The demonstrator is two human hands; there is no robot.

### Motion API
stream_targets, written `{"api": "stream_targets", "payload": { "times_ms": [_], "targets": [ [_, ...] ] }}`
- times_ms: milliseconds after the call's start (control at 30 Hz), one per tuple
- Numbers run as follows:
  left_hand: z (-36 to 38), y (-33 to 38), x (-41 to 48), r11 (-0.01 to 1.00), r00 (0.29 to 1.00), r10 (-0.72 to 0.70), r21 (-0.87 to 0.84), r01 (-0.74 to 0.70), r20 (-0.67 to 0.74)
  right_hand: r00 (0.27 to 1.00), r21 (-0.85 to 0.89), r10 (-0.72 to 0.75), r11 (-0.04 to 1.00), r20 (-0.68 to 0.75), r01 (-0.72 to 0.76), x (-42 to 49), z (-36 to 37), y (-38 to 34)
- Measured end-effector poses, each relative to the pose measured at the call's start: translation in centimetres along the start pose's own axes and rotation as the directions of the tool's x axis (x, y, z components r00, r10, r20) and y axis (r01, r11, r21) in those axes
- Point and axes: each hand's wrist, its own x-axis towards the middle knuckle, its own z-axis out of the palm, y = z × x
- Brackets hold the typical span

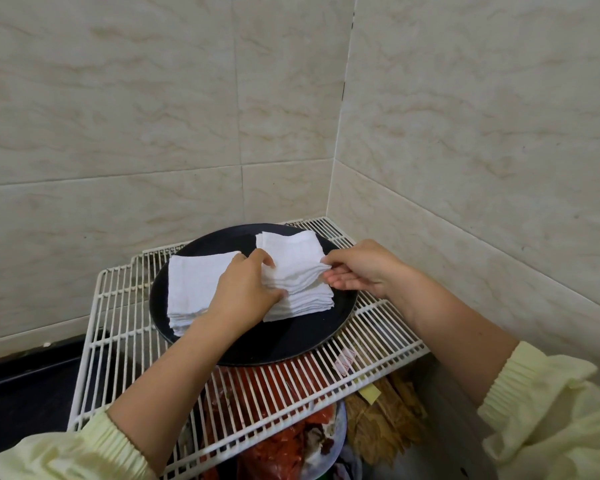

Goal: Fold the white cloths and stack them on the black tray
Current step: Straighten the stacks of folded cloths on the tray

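A round black tray (pixel 302 344) lies on a white wire rack (pixel 378 327). Two stacks of white cloths sit on the tray: a left stack (pixel 191 289) and a taller right stack (pixel 295 261). My left hand (pixel 246 289) pinches the left edge of the upper cloths of the right stack. My right hand (pixel 361 268) pinches the right edge of the same cloths between thumb and fingers. My left hand hides part of both stacks.
Tiled walls (pixel 465 133) meet in a corner just behind the tray. Under the rack lie red packets (pixel 274 386) and brown dried sticks (pixel 388 420). A dark counter (pixel 25 386) shows at the left.
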Motion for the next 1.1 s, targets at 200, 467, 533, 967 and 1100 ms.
{"api": "stream_targets", "payload": {
  "times_ms": [200, 467, 533, 967, 1100],
  "targets": [
    [0.2, -0.2, 0.3, 0.998, 1.000, -0.018, -0.057, 0.018, -0.011, 0.998, 0.088, 0.049, 0.995, 0.040, -0.053, -0.1, -0.1, 1.1],
    [-0.4, 0.1, -0.2, 0.998, 0.996, -0.019, -0.055, 0.024, 0.086, 0.999, -0.244, 0.018, 0.969, -0.027, -0.024, -0.1, -0.6, 1.9],
    [-0.9, 0.3, -0.2, 0.996, 0.988, -0.033, -0.075, 0.045, 0.154, 0.995, -0.366, -0.052, 0.930, -0.088, 0.016, 0.4, -0.8, 1.6],
    [-1.3, 1.1, 2.2, 0.863, 0.940, -0.175, -0.415, 0.290, 0.292, 1.000, -0.065, -0.023, 0.998, 0.007, 0.023, 3.2, 2.5, 2.6],
    [-1.4, 0.3, 2.4, 0.864, 0.940, -0.167, -0.416, 0.285, 0.297, 0.997, -0.136, -0.075, 0.988, -0.016, 0.072, 2.9, 1.8, 1.6]
  ]
}}
